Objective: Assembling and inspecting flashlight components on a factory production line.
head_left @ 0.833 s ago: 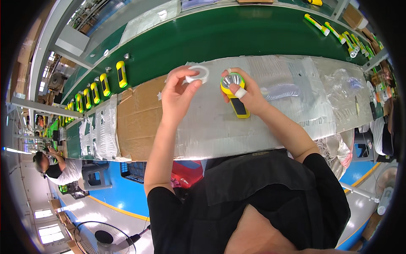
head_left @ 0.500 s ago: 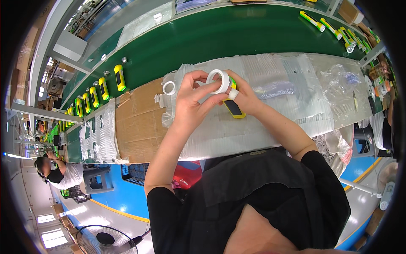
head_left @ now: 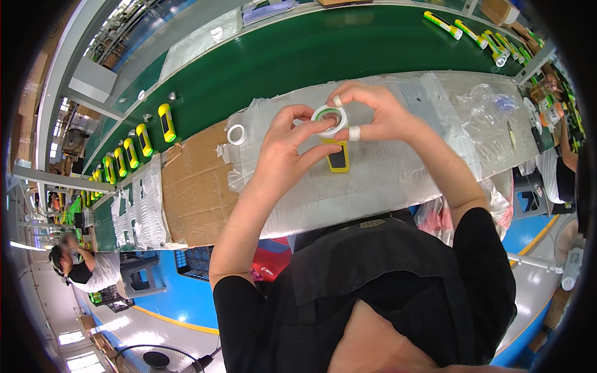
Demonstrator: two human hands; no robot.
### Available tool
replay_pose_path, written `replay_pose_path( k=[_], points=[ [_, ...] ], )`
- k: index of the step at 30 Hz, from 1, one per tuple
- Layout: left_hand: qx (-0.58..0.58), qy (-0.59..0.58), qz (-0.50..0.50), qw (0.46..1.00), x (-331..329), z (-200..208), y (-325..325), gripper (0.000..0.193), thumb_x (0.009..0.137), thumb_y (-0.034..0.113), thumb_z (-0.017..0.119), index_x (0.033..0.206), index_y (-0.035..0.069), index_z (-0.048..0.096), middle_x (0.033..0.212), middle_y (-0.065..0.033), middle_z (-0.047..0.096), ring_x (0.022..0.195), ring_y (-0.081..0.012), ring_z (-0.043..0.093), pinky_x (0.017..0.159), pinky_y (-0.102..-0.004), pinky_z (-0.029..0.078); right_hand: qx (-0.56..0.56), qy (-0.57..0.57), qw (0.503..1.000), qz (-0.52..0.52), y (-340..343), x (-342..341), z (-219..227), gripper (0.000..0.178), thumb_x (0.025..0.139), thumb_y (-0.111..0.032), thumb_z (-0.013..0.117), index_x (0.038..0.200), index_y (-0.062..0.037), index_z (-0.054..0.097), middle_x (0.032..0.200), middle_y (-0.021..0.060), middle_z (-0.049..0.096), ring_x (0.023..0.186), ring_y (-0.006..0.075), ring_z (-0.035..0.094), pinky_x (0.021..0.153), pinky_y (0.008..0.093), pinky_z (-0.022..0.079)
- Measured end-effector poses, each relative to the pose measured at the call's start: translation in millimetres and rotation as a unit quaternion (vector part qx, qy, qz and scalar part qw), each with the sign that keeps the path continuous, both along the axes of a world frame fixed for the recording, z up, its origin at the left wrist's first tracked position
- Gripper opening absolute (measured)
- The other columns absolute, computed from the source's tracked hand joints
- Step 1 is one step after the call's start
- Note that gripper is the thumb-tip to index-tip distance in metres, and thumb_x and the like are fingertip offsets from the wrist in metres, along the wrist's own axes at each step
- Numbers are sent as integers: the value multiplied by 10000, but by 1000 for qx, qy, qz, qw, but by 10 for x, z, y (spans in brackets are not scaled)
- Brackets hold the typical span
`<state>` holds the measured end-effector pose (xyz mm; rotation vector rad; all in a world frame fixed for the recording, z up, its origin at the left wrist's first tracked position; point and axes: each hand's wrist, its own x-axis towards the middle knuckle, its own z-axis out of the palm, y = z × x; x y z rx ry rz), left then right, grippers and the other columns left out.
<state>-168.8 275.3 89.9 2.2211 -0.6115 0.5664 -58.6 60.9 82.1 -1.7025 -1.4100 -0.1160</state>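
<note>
Both my hands meet over the bench around a yellow flashlight [head_left: 337,164] with a dark panel on its body. A white ring [head_left: 346,120] surrounds its head end, where some green shows inside. My left hand [head_left: 283,149] is closed about the ring's left side, one finger reaching over the opening and the thumb against the flashlight. From the far right, my right hand [head_left: 379,113] pinches the ring's rim between thumb and forefinger, both wrapped in white tape. A second white ring [head_left: 237,143] lies on the bench left of my left hand.
Upright yellow flashlights [head_left: 166,123] line the green belt [head_left: 273,56] at left; several more [head_left: 443,25] lie at far right. Cardboard [head_left: 199,186] and plastic sheeting [head_left: 298,205] cover the bench. A crumpled clear bag [head_left: 491,109] lies right. A seated person [head_left: 96,270] is at left.
My right hand has shifted from close against the flashlight to a wider finger-and-thumb hold at the ring. The flashlight now points more straight toward me, and the view has shifted slightly.
</note>
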Motion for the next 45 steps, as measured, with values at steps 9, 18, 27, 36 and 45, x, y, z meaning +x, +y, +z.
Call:
replay_pose_path(
  k=[9,18,27,36,45],
  points=[
    [-55,100,-9,993,70,-95,-279,394,765,127,799,1087,85,575,1092,-55,668,1024,-218,639,782,-325,517,-332,-76,937,77,84,44,889,351,697,-90,736,1005,-22,583,916,86,575,816,251,578,678,368,471],
    [-81,45,-15,996,110,-158,-320,350,733,88,816,1011,53,605,1038,-79,666,960,-226,657,802,-336,525,-412,-42,909,47,183,-12,954,190,663,-55,697,776,-18,549,749,87,574,739,258,594,641,362,469],
    [-90,-18,8,996,157,-220,-392,347,710,118,822,1001,122,634,900,-71,600,803,-252,624,640,-355,498,-345,-10,915,-212,156,-199,665,425,659,-364,766,786,6,600,684,117,606,622,304,609,570,387,480],
    [-108,-14,7,994,132,-280,-320,369,684,113,840,991,102,636,943,-62,634,840,-233,633,666,-338,506,-213,-69,974,39,119,-54,603,667,668,-584,724,926,15,588,776,145,618,742,317,629,622,397,486],
    [-105,-14,23,994,116,-233,-325,381,670,86,849,987,86,638,949,-45,656,810,-197,617,691,-313,498,-334,-83,922,-177,85,-106,591,693,632,-586,772,914,19,586,848,167,626,791,329,632,663,390,498]
  ],
)
